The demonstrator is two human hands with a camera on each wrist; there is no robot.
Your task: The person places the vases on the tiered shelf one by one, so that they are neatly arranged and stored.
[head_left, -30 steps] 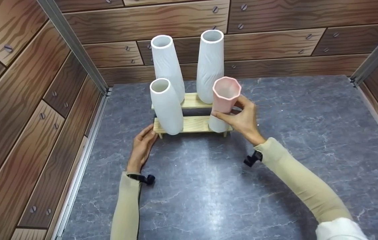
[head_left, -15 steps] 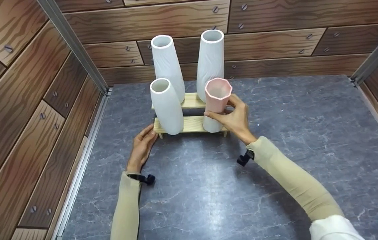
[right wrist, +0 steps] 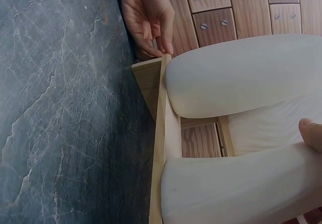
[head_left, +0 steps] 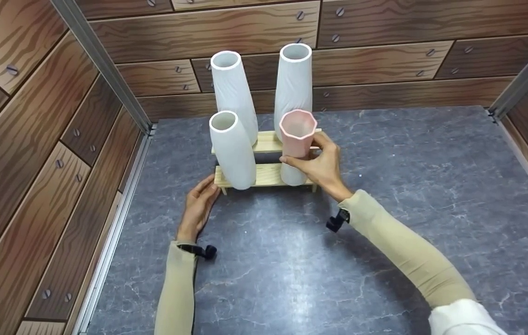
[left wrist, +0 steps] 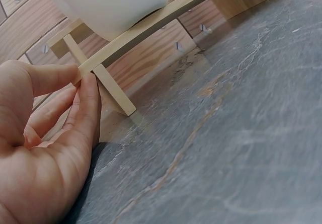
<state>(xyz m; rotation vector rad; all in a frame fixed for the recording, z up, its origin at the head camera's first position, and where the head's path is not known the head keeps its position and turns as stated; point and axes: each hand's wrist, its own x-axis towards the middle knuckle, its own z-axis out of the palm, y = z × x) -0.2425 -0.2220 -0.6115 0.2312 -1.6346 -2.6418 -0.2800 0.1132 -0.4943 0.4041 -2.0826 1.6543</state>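
Note:
A light wooden two-step stand [head_left: 268, 174] bears several vases. My right hand [head_left: 322, 163] grips a vase with a pink eight-sided top and white lower part [head_left: 297, 144], at the right of the front step. In the right wrist view its white base [right wrist: 216, 191] meets the front board; only bits of my right hand show. My left hand [head_left: 197, 204] pinches the front step's left end, as the left wrist view shows at the board's corner [left wrist: 85, 70]. A plain white vase [head_left: 233, 153] stands at the front left.
Two tall white vases with a wavy relief, one at the back left [head_left: 235, 97] and one at the back right [head_left: 294, 88], stand on the rear step. Wood-patterned walls [head_left: 385, 60] enclose the grey marbled floor [head_left: 254, 279] at the back and sides.
My right hand has slid the pink-topped vase to the left along the front step, slowing in the last half second. The left hand and the other vases have stayed in place.

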